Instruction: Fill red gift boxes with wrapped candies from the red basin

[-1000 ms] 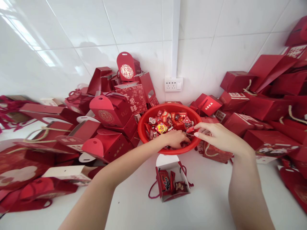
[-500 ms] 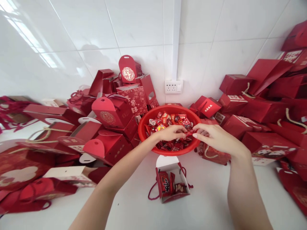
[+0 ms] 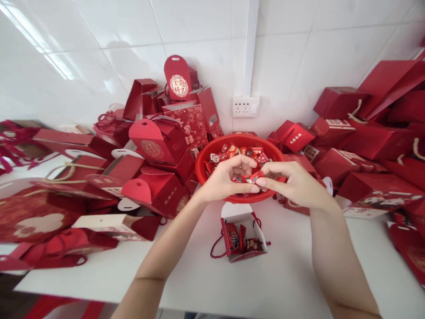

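Note:
A red plastic basin (image 3: 202,160) full of wrapped candies (image 3: 232,151) stands against the tiled wall. Just in front of and above its near rim, my left hand (image 3: 223,179) and my right hand (image 3: 289,184) meet, both closed on red-wrapped candies (image 3: 249,179) held between their fingertips. Below my hands an open red gift box (image 3: 244,236) with a cord handle sits on the white table, holding a few wrapped candies.
Piles of red gift boxes and bags flank the basin: a heap at the left (image 3: 156,146) and another at the right (image 3: 358,137). A wall socket (image 3: 245,106) sits above the basin. The table's near edge (image 3: 76,294) shows at lower left.
Both hands have lifted out of the basin toward me, bringing candies with them and meeting above the gift box. The camera has tilted down slightly.

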Tool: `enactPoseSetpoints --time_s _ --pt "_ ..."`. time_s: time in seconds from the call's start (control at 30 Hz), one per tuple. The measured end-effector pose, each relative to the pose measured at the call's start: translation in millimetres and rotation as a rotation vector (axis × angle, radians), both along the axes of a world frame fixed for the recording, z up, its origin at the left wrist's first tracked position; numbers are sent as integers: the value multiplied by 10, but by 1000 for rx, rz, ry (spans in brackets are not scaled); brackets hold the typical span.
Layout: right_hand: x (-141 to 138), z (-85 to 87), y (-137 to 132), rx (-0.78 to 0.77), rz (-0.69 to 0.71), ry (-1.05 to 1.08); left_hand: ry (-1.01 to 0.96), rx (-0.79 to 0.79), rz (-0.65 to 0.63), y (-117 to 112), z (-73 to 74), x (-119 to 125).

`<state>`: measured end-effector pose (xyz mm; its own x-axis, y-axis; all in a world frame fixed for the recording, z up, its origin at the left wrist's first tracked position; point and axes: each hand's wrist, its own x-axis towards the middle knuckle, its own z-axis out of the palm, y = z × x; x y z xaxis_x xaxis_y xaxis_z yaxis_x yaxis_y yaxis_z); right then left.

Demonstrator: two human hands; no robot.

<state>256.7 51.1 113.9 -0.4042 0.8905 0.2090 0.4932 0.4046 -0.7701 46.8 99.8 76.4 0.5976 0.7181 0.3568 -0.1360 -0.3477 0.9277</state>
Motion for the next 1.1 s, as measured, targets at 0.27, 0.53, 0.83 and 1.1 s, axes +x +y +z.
enactPoseSetpoints --time_s 0.27,0.53,0.83,1.1 --pt "-120 7 -135 -29 383 -267 737 159 -268 -191 272 -542" --pt "-248 -75 -211 64 287 -552 895 221 -293 -304 183 -542" --pt "-167 -74 -211 -31 310 -599 864 132 -361 -252 153 -646" --pt "-233 -121 -238 -50 288 -621 915 166 -352 -316 185 -544"
